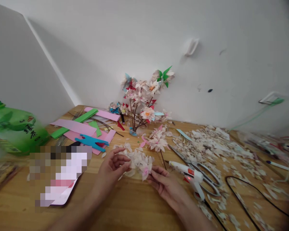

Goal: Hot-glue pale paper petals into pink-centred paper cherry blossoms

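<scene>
The right hand [167, 184], at the near middle of the wooden table [125, 208], pinches a small flower with whitish, translucent petals and a pink centre [145, 170] between thumb and fingers, over the near right edge of a heap of loose pale petals [135, 157]. Just to its left, the left hand [117, 165] has its fingers curled and its thumb reaching toward the petals; whether it grips one of them is too blurred to tell. Just beyond the right hand lies a cluster of finished pale flowers on a brown stem [157, 142]. To the right of that hand, a white hot glue gun with an orange part and a lit red light [189, 173] lies against large grey-handled metal scissors [207, 179], its black cord running toward the near right. Many whitish scraps [207, 144] spread over the right side. At the far middle, brown stems bearing pale, red, blue and green flowers [142, 96] stand upright in a small clear holder [134, 131]. Left of them lie overlapping pink and green paper strips [74, 126] and a blue cut piece [91, 141], with a large green bottle [16, 128] at the far left.
</scene>
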{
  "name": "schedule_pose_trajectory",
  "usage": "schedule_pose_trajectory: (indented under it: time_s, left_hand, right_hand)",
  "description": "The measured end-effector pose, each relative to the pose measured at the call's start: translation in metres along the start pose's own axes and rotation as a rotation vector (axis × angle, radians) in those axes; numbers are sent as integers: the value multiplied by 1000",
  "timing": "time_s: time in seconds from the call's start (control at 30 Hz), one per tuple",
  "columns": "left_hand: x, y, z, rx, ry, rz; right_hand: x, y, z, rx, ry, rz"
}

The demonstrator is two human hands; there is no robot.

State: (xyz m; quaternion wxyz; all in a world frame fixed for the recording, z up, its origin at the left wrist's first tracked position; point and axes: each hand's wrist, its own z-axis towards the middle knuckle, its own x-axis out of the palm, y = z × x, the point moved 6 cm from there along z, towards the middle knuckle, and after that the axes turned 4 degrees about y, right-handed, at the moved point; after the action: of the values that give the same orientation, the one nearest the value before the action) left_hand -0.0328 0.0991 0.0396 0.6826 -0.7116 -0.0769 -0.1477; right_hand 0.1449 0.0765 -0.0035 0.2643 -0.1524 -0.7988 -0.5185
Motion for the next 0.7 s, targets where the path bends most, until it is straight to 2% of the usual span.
schedule_pose_trajectory:
  time_s: [0.17,0.33,0.53,0.7]
  left_hand:
    - [0,2,1,-77,2,-51]
    - [3,10,1,-113,64,-116]
    - [5,16,-1,-176,85,-125]
    - [6,16,-3,-174,95,-106]
  right_hand:
    - [1,1,-1,15,40,64]
    - [9,-1,-3,49,128,130]
    - [8,-7,-3,49,109,123]
    - [7,-6,-4,30,111,42]
